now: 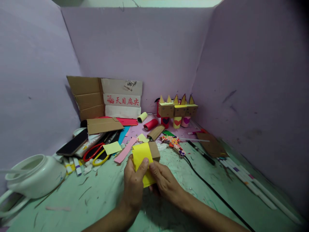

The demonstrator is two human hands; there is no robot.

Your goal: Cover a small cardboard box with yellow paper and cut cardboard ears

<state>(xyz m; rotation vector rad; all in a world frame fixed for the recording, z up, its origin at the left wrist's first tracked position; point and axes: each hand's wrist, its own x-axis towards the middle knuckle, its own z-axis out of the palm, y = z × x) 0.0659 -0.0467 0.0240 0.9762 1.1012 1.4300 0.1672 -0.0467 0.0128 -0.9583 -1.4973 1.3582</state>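
Both hands meet at the centre of the green table [101, 193]. My left hand [134, 185] pinches a yellow paper sheet [142, 156], its thumb pressed on the paper's face. My right hand [163, 182] grips the same yellow paper from the right, fingers closed around its lower edge. The paper lies against a small brown cardboard box [155, 150], which pokes out behind it to the right. How the box is supported is hidden by the paper and fingers.
Red and yellow scissors [96, 155], a phone [72, 143], paper scraps and cardboard sheets [103, 125] lie left. A white jar [33, 175] stands far left. Finished cardboard figures [177, 111] stand at the back. A patterned glue gun [174, 143] with black cord and white sticks [251, 185] lie right.
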